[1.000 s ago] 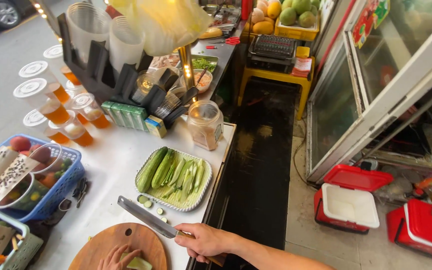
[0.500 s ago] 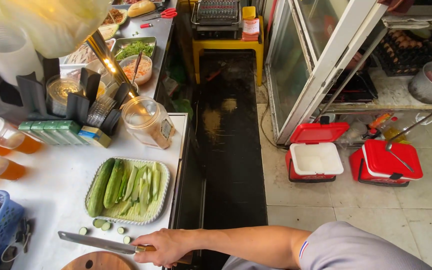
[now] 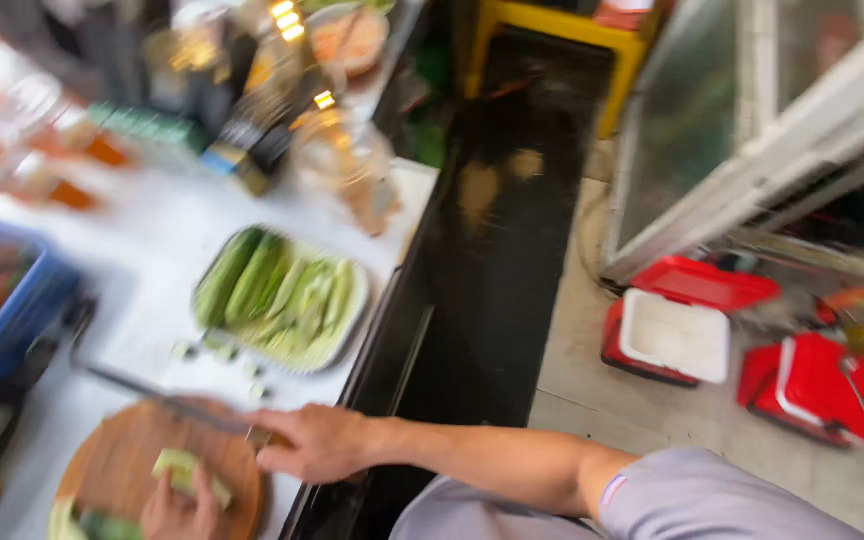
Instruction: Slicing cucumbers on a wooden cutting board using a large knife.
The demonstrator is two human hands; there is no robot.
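Below, right hand (image 3: 317, 445) clamped on knife (image 3: 167, 400), left hand (image 3: 180, 510) pinching cucumber piece (image 3: 187, 470).

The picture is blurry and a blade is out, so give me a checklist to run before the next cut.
1. Right hand grips the knife by its handle: ok.
2. Left hand steadies the green vegetable piece on the round wooden board: ok.
3. Left fingertips away from the blade: ok, the blade lies above and to the left of them.
4. Board fully on the white counter: cannot tell, its lower edge is cut off.
5. Tray of sliced green vegetable apart from the board: ok.
6. Blade edge facing down: cannot tell, too blurred.
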